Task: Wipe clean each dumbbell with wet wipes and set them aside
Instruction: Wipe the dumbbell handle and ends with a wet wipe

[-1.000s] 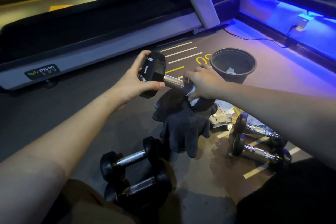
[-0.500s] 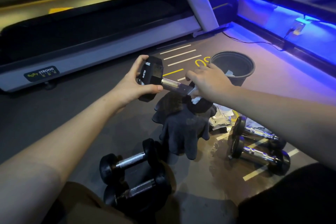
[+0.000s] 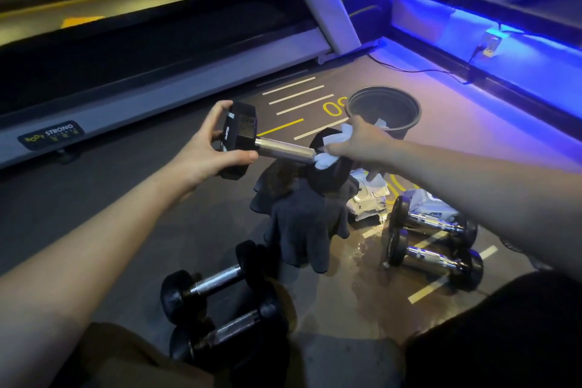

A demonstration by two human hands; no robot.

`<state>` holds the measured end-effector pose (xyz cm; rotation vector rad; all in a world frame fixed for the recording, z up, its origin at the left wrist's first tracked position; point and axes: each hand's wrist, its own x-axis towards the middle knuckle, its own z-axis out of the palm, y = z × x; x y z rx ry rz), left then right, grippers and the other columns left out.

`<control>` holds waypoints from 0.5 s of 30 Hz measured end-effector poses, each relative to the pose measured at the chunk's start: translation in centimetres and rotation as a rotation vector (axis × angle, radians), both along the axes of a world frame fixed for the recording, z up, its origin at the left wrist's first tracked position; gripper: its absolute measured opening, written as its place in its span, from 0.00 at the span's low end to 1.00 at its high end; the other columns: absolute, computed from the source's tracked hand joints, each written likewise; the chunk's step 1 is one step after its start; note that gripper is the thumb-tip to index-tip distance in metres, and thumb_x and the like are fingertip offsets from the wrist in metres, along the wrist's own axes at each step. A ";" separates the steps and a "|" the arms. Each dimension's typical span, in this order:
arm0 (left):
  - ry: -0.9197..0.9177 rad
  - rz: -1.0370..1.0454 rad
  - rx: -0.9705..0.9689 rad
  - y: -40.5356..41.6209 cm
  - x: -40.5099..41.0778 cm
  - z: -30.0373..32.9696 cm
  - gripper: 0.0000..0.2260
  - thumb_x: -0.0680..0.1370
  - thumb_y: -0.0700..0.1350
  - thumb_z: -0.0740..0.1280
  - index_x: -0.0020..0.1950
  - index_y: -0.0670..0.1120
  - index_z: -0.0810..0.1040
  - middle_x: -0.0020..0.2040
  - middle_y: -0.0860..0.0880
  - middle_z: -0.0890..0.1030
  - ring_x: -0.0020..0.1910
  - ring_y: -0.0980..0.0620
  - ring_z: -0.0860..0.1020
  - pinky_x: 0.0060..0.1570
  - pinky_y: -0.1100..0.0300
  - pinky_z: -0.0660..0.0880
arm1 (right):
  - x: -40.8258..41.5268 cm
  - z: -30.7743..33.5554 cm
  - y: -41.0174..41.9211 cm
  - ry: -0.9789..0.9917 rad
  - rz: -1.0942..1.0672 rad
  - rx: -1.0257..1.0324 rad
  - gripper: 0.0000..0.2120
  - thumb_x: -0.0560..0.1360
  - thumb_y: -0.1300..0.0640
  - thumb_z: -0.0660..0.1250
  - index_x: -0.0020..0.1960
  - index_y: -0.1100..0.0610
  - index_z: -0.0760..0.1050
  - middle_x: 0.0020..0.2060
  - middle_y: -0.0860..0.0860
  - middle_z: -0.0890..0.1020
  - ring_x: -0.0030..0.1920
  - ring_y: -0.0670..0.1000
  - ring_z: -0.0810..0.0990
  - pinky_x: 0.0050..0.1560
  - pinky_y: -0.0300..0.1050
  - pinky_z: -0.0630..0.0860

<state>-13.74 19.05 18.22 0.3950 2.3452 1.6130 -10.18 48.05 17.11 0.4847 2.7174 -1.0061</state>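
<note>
While held in the air above the dark gloves (image 3: pixel 302 224), hex dumbbell (image 3: pixel 283 148) gripped at its left head by the left hand (image 3: pixel 204 154), grip curled round the head. Right hand (image 3: pixel 362 145) pinching a white wet wipe (image 3: pixel 327 151) against the right head. Two round dumbbells (image 3: pixel 220 302) on the floor below, two more (image 3: pixel 431 242) right, beside the black bucket (image 3: pixel 406 123).

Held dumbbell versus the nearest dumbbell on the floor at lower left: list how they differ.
The held dumbbell is off the floor, gripped at one head by the left hand while the right hand presses a wipe to it; the floor dumbbell lies untouched. The held one has angular, faceted heads; the floor one's look round. Both have black heads and metal handles.
</note>
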 end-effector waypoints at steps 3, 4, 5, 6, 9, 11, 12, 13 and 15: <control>0.005 0.015 -0.024 -0.2 0.1 -0.2 0.45 0.67 0.45 0.80 0.74 0.72 0.60 0.64 0.52 0.77 0.67 0.50 0.74 0.52 0.56 0.78 | 0.7 -0.3 -0.5 -0.149 -0.030 -0.371 0.27 0.74 0.52 0.70 0.68 0.53 0.61 0.53 0.63 0.77 0.43 0.64 0.84 0.35 0.64 0.82; 0.008 0.017 -0.035 -0.3 0.2 -0.3 0.45 0.69 0.44 0.80 0.75 0.71 0.59 0.65 0.52 0.76 0.68 0.50 0.73 0.54 0.55 0.77 | 0.8 -0.4 -0.7 -0.168 -0.051 -0.436 0.25 0.75 0.54 0.70 0.66 0.55 0.62 0.55 0.63 0.76 0.45 0.66 0.83 0.36 0.64 0.82; 0.009 0.015 -0.048 -0.3 0.2 -0.4 0.45 0.69 0.43 0.79 0.75 0.72 0.58 0.67 0.51 0.76 0.69 0.50 0.72 0.56 0.54 0.77 | 0.8 -0.5 -0.8 -0.179 -0.074 -0.485 0.24 0.75 0.55 0.70 0.65 0.56 0.63 0.56 0.63 0.75 0.46 0.66 0.82 0.36 0.63 0.82; 0.008 0.013 -0.062 -0.4 0.4 -0.4 0.46 0.69 0.45 0.79 0.75 0.73 0.57 0.68 0.50 0.75 0.69 0.51 0.72 0.58 0.53 0.77 | 0.8 -0.5 -0.9 -0.193 -0.089 -0.522 0.23 0.75 0.56 0.71 0.65 0.57 0.64 0.57 0.62 0.75 0.48 0.66 0.81 0.37 0.63 0.82; -0.005 0.001 -0.114 -0.6 0.6 -0.3 0.47 0.65 0.51 0.79 0.72 0.77 0.55 0.68 0.49 0.75 0.65 0.52 0.76 0.60 0.50 0.77 | 0.8 -0.8 -1.1 -0.195 -0.111 -0.606 0.24 0.74 0.58 0.72 0.65 0.58 0.64 0.58 0.60 0.73 0.52 0.64 0.79 0.35 0.60 0.82; -0.012 -0.003 -0.151 -0.6 0.7 -0.2 0.48 0.63 0.54 0.78 0.71 0.78 0.53 0.70 0.51 0.74 0.65 0.52 0.76 0.61 0.49 0.77 | 0.7 -1.2 -1.3 -0.145 -0.128 -0.649 0.22 0.74 0.61 0.71 0.63 0.59 0.66 0.59 0.58 0.73 0.53 0.60 0.77 0.34 0.59 0.82; -0.003 0.001 -0.171 -0.5 0.8 -0.2 0.48 0.62 0.55 0.78 0.71 0.79 0.52 0.70 0.52 0.73 0.65 0.53 0.75 0.62 0.49 0.77 | 0.6 -1.5 -1.4 -0.114 -0.145 -0.657 0.20 0.73 0.62 0.71 0.62 0.59 0.67 0.58 0.58 0.73 0.53 0.59 0.78 0.33 0.58 0.82; 0.013 0.010 -0.198 -0.4 0.9 -0.3 0.48 0.64 0.54 0.78 0.72 0.78 0.51 0.70 0.54 0.73 0.64 0.53 0.76 0.61 0.50 0.77 | 0.6 -1.7 -1.6 -0.087 -0.167 -0.660 0.19 0.72 0.62 0.71 0.60 0.59 0.68 0.58 0.59 0.74 0.53 0.59 0.79 0.33 0.59 0.82; 0.052 0.038 -0.265 -0.2 1.1 -0.5 0.47 0.70 0.50 0.77 0.75 0.75 0.48 0.67 0.55 0.74 0.59 0.52 0.78 0.57 0.54 0.77 | 0.7 -2.0 -2.1 -0.054 -0.203 -0.655 0.21 0.67 0.60 0.72 0.58 0.60 0.70 0.57 0.60 0.76 0.52 0.62 0.80 0.33 0.60 0.82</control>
